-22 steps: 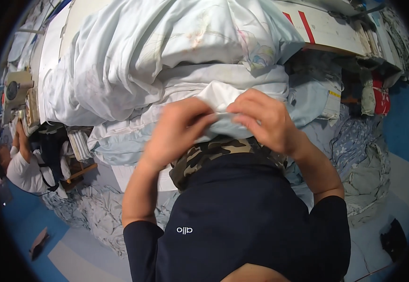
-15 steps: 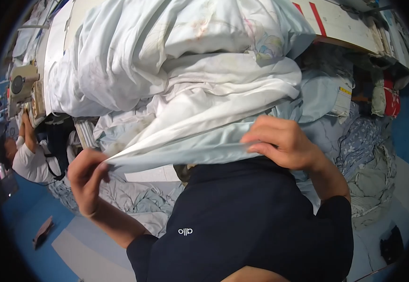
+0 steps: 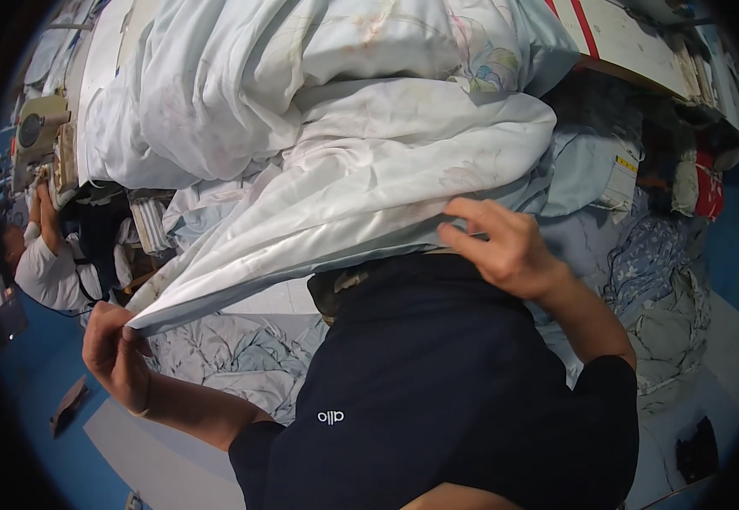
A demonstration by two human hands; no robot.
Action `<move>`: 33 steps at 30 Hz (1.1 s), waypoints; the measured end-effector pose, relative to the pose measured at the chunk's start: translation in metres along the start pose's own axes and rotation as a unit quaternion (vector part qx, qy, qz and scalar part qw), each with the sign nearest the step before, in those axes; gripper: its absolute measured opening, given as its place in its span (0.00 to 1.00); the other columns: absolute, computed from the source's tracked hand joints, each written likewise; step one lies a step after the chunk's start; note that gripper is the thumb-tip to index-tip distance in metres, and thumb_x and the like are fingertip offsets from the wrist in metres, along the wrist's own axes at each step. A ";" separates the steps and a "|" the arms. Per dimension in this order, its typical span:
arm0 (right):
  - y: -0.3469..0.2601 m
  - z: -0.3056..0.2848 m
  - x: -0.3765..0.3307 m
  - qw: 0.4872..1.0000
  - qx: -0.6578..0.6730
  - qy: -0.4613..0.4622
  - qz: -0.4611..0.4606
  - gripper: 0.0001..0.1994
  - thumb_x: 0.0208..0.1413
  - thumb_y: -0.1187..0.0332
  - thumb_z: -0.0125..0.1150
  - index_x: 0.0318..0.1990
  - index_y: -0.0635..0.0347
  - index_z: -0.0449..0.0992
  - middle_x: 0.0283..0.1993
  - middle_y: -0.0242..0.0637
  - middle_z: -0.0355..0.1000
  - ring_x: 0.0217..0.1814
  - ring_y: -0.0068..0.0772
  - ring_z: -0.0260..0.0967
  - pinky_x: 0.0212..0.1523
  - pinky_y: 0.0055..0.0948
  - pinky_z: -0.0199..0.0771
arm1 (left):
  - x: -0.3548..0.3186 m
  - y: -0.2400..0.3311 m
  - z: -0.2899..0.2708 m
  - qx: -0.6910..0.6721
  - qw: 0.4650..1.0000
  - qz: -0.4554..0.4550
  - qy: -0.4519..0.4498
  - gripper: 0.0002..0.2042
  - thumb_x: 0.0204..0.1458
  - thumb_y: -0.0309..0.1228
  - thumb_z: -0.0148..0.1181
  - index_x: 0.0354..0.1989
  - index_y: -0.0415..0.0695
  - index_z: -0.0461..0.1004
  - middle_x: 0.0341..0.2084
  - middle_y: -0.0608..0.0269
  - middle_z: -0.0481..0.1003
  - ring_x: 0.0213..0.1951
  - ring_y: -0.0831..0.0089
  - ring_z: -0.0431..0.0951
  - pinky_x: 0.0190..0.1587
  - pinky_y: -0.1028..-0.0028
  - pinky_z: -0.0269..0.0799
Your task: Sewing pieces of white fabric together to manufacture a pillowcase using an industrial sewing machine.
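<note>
A large white cloth (image 3: 344,204) with faint floral print and a pale blue-grey underside stretches in front of me. My left hand (image 3: 118,353) is closed on its corner, pinching it between thumb and fingers and drawing it out to the lower left. At the cloth's near edge, by my waist, is my right hand (image 3: 505,246). Its thumb and index finger are parted, the tips at the fabric. The far part of the cloth rises in thick folds onto a big heap of the same pale fabric (image 3: 191,102).
A white table (image 3: 633,51) with red stripes lies behind the heap. Crumpled grey fabric (image 3: 233,357) lies below the cloth, and patterned blue fabric (image 3: 654,251) is piled at right. At far left, a person in a white shirt (image 3: 50,272) works near a beige machine (image 3: 42,132).
My left hand has moved down and left with the corner, pulling the cloth longer. More of its white printed side shows. My right hand's fingers have loosened at the edge.
</note>
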State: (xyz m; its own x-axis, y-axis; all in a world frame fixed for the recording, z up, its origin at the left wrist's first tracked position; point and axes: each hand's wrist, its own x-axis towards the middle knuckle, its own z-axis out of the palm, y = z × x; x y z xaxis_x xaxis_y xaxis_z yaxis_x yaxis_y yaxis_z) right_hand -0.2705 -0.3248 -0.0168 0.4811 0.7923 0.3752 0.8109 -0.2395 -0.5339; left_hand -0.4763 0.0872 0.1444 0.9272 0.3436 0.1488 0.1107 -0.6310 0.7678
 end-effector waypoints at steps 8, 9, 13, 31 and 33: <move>0.015 0.022 0.012 0.991 -0.079 0.099 0.042 0.09 0.44 0.85 0.65 0.35 0.67 0.78 0.51 0.46 0.74 0.36 0.38 0.78 0.30 0.31 0.80 | 0.011 0.015 -0.007 0.004 1.000 0.014 0.013 0.08 0.58 0.27 0.61 0.34 0.33 0.77 0.25 0.64 0.68 0.22 0.83 0.61 0.24 0.83 0.51; 0.013 0.015 0.018 0.990 -0.072 0.112 0.045 0.09 0.46 0.85 0.64 0.35 0.67 0.78 0.49 0.45 0.75 0.39 0.41 0.79 0.36 0.33 0.80 | 0.012 0.014 -0.008 0.005 1.000 0.014 0.019 0.07 0.58 0.26 0.61 0.34 0.33 0.77 0.25 0.65 0.68 0.22 0.83 0.61 0.25 0.83 0.50; 0.008 -0.023 0.031 0.985 -0.002 0.147 0.095 0.08 0.48 0.85 0.65 0.36 0.67 0.77 0.42 0.44 0.76 0.40 0.41 0.77 0.42 0.33 0.78 | 0.018 0.004 -0.018 0.017 0.999 0.015 0.029 0.06 0.59 0.26 0.59 0.34 0.34 0.76 0.25 0.67 0.67 0.22 0.84 0.61 0.26 0.83 0.50; 0.033 0.028 0.059 0.974 0.147 0.024 0.172 0.03 0.53 0.82 0.63 0.35 0.67 0.76 0.30 0.43 0.70 0.30 0.44 0.69 0.31 0.34 0.68 | 0.031 -0.206 0.108 0.083 0.933 -0.338 -0.094 0.08 0.57 0.22 0.59 0.43 0.38 0.80 0.27 0.64 0.77 0.22 0.81 0.72 0.25 0.79 0.68; 0.033 0.025 0.055 0.976 0.132 0.028 0.172 0.04 0.53 0.82 0.63 0.35 0.67 0.76 0.30 0.43 0.70 0.29 0.45 0.69 0.31 0.34 0.68 | 0.063 -0.146 0.141 0.075 0.977 -0.198 -0.025 0.11 0.57 0.19 0.56 0.46 0.39 0.80 0.30 0.62 0.78 0.20 0.80 0.72 0.23 0.78 0.69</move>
State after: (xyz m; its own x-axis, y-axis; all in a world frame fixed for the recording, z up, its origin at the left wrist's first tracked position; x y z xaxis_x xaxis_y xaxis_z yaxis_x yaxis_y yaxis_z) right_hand -0.2255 -0.2753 -0.0325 0.7335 0.6565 0.1761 0.4871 -0.3269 -0.8099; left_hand -0.3834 0.1024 -0.0463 0.8169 0.5498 -0.1745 0.5118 -0.5515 0.6587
